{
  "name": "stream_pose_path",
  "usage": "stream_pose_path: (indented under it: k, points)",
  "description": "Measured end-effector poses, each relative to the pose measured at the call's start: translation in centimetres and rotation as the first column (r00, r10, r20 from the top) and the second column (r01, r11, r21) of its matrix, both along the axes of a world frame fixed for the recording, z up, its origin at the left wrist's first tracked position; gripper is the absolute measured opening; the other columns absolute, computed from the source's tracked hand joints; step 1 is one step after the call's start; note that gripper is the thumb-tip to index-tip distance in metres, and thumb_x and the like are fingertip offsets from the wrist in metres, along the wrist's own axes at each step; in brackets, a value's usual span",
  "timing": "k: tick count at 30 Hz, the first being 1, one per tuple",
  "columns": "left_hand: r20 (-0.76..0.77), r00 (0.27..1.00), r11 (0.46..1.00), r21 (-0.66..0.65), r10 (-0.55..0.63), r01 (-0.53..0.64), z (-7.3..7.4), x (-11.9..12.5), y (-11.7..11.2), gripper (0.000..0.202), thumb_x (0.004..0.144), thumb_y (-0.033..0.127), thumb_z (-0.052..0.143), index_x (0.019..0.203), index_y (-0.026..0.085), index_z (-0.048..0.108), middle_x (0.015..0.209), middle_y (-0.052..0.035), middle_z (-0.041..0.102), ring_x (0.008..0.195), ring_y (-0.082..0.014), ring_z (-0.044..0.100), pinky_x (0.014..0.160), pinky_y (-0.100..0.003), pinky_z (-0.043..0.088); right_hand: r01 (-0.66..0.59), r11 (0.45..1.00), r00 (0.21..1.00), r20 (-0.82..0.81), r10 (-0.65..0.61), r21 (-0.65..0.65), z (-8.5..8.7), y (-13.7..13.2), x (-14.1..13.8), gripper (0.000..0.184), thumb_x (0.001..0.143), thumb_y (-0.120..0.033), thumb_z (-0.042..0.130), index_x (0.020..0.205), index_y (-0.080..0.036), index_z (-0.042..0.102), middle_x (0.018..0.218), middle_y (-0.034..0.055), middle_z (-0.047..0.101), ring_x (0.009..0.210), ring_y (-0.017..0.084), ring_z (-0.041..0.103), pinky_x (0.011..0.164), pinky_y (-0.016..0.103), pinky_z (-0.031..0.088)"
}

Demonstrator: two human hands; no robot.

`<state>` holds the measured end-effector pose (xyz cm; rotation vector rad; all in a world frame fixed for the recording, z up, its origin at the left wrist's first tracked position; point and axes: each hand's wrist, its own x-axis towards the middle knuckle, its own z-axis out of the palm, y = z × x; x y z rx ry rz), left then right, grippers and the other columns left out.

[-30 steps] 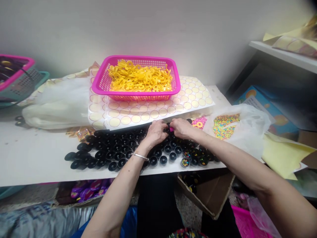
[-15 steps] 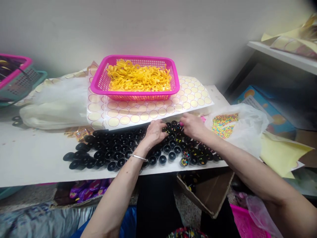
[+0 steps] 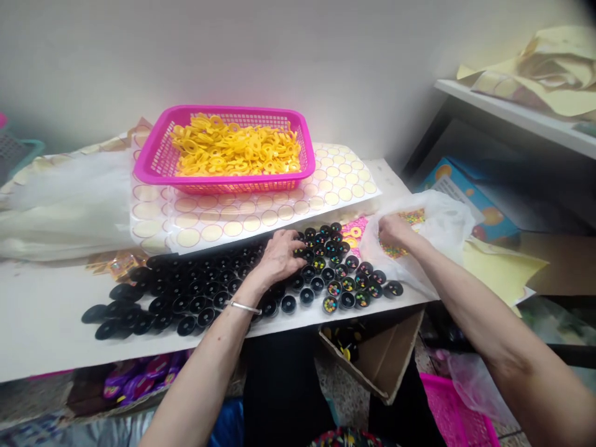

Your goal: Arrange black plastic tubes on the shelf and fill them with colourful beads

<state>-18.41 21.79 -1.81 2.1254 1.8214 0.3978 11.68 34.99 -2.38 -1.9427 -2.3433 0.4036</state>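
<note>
Rows of small round black cups (image 3: 212, 288) crowd the front of the white table, mouths up. Those toward the right, such as one filled cup (image 3: 330, 304), hold tiny coloured pellets; others look bare inside. My left hand (image 3: 280, 256) rests over the middle of the cups with its fingers apart, and the wrist wears a silver bangle. My right hand (image 3: 393, 231) reaches into a white plastic bag (image 3: 447, 217) of multicoloured pellets (image 3: 413, 216). Its fingertips are hidden among the pellets and bag. Between cups and bag lies a pink patterned piece (image 3: 354, 234) with yellow rings on it.
Behind the cups, a pink basket (image 3: 223, 180) of yellow ring-shaped pieces sits on sheets of round stickers (image 3: 270, 217). Clear plastic (image 3: 65, 205) lies to the left. A cardboard box (image 3: 395, 354) is below the table edge. At right stand a shelf (image 3: 512, 108) and yellow paper (image 3: 505, 267).
My right hand has moved right, from above the cups into the bag of pellets. My left hand stays over the cups. The view has turned slightly to the right.
</note>
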Motion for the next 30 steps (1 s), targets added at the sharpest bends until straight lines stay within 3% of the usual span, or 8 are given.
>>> stream_pose_path:
  k: [3,8,11,14,15,21,26,30]
  points:
    - [-0.004,1.000,1.000,0.008,-0.012,0.012,0.0,0.0,0.0,0.033,0.068,0.038,0.067,0.098,0.026,0.069,0.127,-0.0048,0.050,0.120,-0.0284,0.039,0.099,-0.043,0.038,0.005,0.999,0.983,-0.184,-0.012,-0.035,0.3,0.0,1.6,0.004,0.055,-0.015,0.060,0.056,-0.014,0.064,0.061,0.0058,0.065,0.067,0.021,0.061,0.059,0.026,0.043]
    - [-0.003,1.000,0.999,0.006,-0.031,0.031,-0.1,-0.1,0.2,0.035,0.069,0.037,0.067,0.102,0.026,0.068,0.127,-0.0060,0.050,0.120,-0.0284,0.040,0.099,-0.043,0.037,0.046,0.996,0.881,-0.467,-0.075,-0.072,1.3,-1.4,4.0,0.019,0.054,-0.029,0.067,0.064,-0.014,0.062,0.059,0.0015,0.061,0.057,0.016,0.057,0.054,0.026,0.045]
    - [0.001,1.000,1.000,-0.010,-0.017,0.017,-0.2,0.0,0.2,0.036,0.069,0.038,0.067,0.103,0.026,0.068,0.128,-0.0060,0.049,0.120,-0.0284,0.040,0.099,-0.043,0.037,-0.017,0.990,0.758,-0.648,-0.076,-0.137,1.9,-2.7,2.5,0.025,0.049,-0.028,0.072,0.067,-0.014,0.064,0.064,0.0023,0.063,0.059,0.016,0.057,0.057,0.027,0.047]
    - [0.002,1.000,1.000,-0.013,-0.017,0.017,-0.3,0.2,0.2,0.037,0.068,0.036,0.067,0.104,0.025,0.068,0.129,-0.0059,0.049,0.120,-0.0281,0.040,0.099,-0.043,0.037,-0.205,0.953,0.595,-0.801,-0.060,-0.223,2.6,-4.2,-1.2,0.022,0.049,-0.025,0.074,0.067,-0.015,0.065,0.062,0.0011,0.062,0.057,0.014,0.055,0.057,0.027,0.045]
    - [0.000,1.000,1.000,-0.014,-0.018,0.018,-0.3,0.2,0.2,0.037,0.068,0.036,0.067,0.103,0.026,0.068,0.128,-0.0057,0.049,0.120,-0.0280,0.040,0.099,-0.043,0.037,-0.273,0.936,0.582,-0.813,-0.023,-0.222,2.9,-4.8,-2.7,0.019,0.052,-0.024,0.073,0.067,-0.015,0.066,0.062,0.0006,0.062,0.058,0.014,0.055,0.057,0.027,0.044]
    - [-0.014,1.000,1.000,-0.011,-0.013,0.013,-0.1,0.5,0.2,0.036,0.067,0.035,0.066,0.101,0.026,0.068,0.125,-0.0055,0.050,0.116,-0.0292,0.042,0.094,-0.044,0.040,-0.544,0.836,0.746,-0.496,0.444,-0.070,3.4,-7.1,-10.6,0.013,0.067,-0.019,0.058,0.073,-0.013,0.067,0.063,0.0007,0.062,0.062,0.014,0.053,0.057,0.025,0.039]
    - [-0.008,1.000,0.999,-0.018,-0.030,0.030,0.1,0.5,0.1,0.032,0.066,0.034,0.064,0.097,0.026,0.069,0.121,-0.0035,0.052,0.114,-0.0284,0.044,0.094,-0.042,0.040,-0.573,0.818,0.774,-0.295,0.560,0.047,3.6,-8.8,-13.7,0.015,0.067,-0.007,0.056,0.066,-0.017,0.067,0.077,0.0078,0.065,0.073,0.019,0.054,0.061,0.029,0.033]
    - [-0.012,0.999,0.999,-0.005,-0.035,0.035,0.0,0.5,0.1,0.029,0.068,0.034,0.062,0.095,0.025,0.069,0.119,-0.0034,0.053,0.112,-0.0286,0.044,0.093,-0.042,0.040,-0.664,0.726,0.737,-0.009,0.676,0.181,3.7,-10.1,-14.9,0.019,0.069,-0.004,0.056,0.070,-0.018,0.069,0.084,0.0111,0.064,0.079,0.023,0.054,0.066,0.033,0.032]
